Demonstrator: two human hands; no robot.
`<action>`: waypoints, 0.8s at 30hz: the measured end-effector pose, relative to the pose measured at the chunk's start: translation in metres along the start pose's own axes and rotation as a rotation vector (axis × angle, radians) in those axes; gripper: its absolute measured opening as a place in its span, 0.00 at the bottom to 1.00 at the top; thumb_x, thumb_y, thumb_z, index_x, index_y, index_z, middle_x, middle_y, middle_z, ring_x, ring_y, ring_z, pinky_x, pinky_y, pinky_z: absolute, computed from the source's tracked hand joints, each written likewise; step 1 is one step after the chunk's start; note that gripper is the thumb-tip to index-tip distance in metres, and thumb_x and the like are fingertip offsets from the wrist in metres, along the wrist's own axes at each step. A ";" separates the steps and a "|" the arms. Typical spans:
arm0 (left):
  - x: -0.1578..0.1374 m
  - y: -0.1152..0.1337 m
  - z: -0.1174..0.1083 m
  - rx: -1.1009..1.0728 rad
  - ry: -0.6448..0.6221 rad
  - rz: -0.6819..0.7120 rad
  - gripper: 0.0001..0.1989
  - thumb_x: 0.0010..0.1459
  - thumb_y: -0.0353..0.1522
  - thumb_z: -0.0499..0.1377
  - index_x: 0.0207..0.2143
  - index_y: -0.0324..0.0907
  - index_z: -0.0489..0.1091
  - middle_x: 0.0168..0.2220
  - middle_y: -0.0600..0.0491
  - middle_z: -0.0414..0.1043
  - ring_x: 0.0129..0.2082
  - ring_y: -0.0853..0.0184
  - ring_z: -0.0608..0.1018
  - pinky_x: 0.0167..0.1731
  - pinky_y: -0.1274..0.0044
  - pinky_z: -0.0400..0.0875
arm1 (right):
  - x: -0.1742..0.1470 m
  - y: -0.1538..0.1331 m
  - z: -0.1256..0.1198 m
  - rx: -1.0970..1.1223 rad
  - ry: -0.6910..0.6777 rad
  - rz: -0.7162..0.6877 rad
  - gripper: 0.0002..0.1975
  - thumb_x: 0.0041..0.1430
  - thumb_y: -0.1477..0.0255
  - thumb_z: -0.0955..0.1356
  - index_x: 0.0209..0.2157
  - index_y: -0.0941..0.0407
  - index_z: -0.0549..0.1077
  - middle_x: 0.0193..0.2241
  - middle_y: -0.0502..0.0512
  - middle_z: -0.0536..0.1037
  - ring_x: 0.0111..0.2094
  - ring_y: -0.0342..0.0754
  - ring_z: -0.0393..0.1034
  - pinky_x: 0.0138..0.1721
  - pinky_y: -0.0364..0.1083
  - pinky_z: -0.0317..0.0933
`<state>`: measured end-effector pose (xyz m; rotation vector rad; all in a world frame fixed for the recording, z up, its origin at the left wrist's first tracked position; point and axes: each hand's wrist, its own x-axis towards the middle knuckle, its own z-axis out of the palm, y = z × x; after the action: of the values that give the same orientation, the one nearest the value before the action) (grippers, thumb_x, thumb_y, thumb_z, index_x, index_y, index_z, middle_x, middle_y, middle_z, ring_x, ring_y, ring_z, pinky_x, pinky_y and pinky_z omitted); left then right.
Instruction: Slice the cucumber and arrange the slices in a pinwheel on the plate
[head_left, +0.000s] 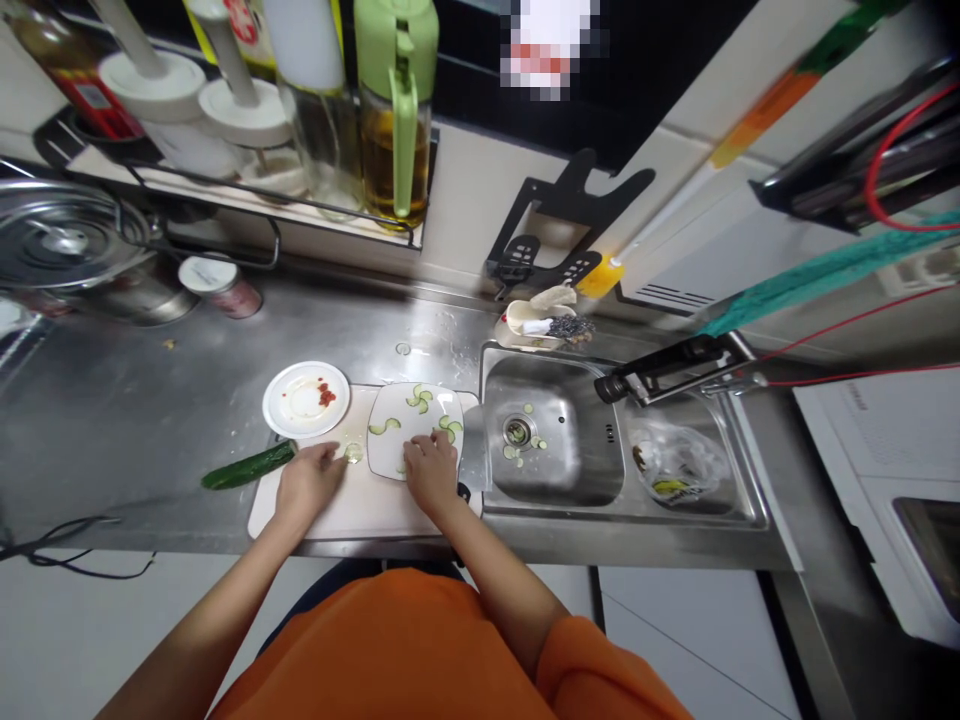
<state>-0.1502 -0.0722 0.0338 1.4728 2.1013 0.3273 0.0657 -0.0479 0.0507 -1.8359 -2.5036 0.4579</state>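
Note:
A white square plate (pixel 386 455) with a dark rim lies on a pale cutting board (pixel 337 523). Thin cucumber slices (pixel 420 399) form small clusters on it. My right hand (pixel 433 472) is over the plate's near right part, its bent fingers close together on a cucumber slice, partly hidden beneath them. On the board's left side, my left hand (pixel 309 483) rests with fingers a little apart and nothing visible in them. Loose cucumber slices (pixel 353 453) sit just beyond its fingertips. A cut cucumber (pixel 250 467) touches the board's left edge. A knife blade (pixel 474 447) shows right of the plate.
A round white plate (pixel 274 410) with red bits overlaps the board's far left corner. To the right is a steel sink (pixel 574 470) with slices near its drain. A pot (pixel 142 290), a can (pixel 220 286) and a rack with an oil bottle (pixel 382 150) stand behind.

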 end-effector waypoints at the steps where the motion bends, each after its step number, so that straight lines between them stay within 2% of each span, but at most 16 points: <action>1: 0.000 0.000 0.004 0.006 0.002 0.006 0.20 0.53 0.40 0.55 0.45 0.40 0.74 0.41 0.45 0.77 0.40 0.59 0.77 0.41 0.73 0.68 | -0.001 -0.001 0.000 0.002 -0.010 0.001 0.12 0.64 0.75 0.60 0.41 0.53 0.74 0.45 0.57 0.73 0.50 0.56 0.55 0.39 0.51 0.52; 6: 0.007 0.004 0.014 0.040 -0.008 0.016 0.17 0.53 0.38 0.54 0.42 0.40 0.74 0.40 0.44 0.76 0.40 0.58 0.76 0.42 0.72 0.67 | -0.005 -0.003 0.002 0.009 -0.035 -0.003 0.11 0.64 0.75 0.60 0.40 0.53 0.74 0.46 0.58 0.72 0.49 0.56 0.55 0.39 0.50 0.53; 12: 0.008 0.008 0.013 0.006 -0.028 -0.001 0.11 0.51 0.36 0.54 0.33 0.43 0.72 0.36 0.48 0.76 0.37 0.59 0.75 0.37 0.74 0.66 | -0.008 -0.003 0.004 0.021 -0.037 -0.001 0.11 0.64 0.74 0.61 0.38 0.53 0.74 0.45 0.58 0.72 0.48 0.56 0.55 0.38 0.50 0.54; 18: 0.004 0.014 0.006 -0.061 -0.059 0.008 0.09 0.53 0.37 0.53 0.30 0.45 0.70 0.27 0.54 0.75 0.28 0.65 0.75 0.30 0.77 0.63 | -0.007 -0.007 0.000 0.066 -0.051 0.006 0.12 0.64 0.73 0.60 0.38 0.51 0.76 0.44 0.58 0.73 0.48 0.55 0.56 0.38 0.49 0.54; 24: -0.002 0.021 -0.014 -0.238 -0.100 0.078 0.12 0.50 0.42 0.56 0.30 0.44 0.73 0.26 0.56 0.74 0.25 0.68 0.72 0.27 0.79 0.63 | -0.004 -0.019 -0.010 0.231 -0.077 0.037 0.12 0.63 0.68 0.62 0.46 0.48 0.74 0.43 0.54 0.75 0.48 0.55 0.56 0.40 0.49 0.55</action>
<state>-0.1412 -0.0646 0.0556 1.4022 1.8589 0.5041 0.0512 -0.0540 0.0651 -1.8112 -2.3477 0.7965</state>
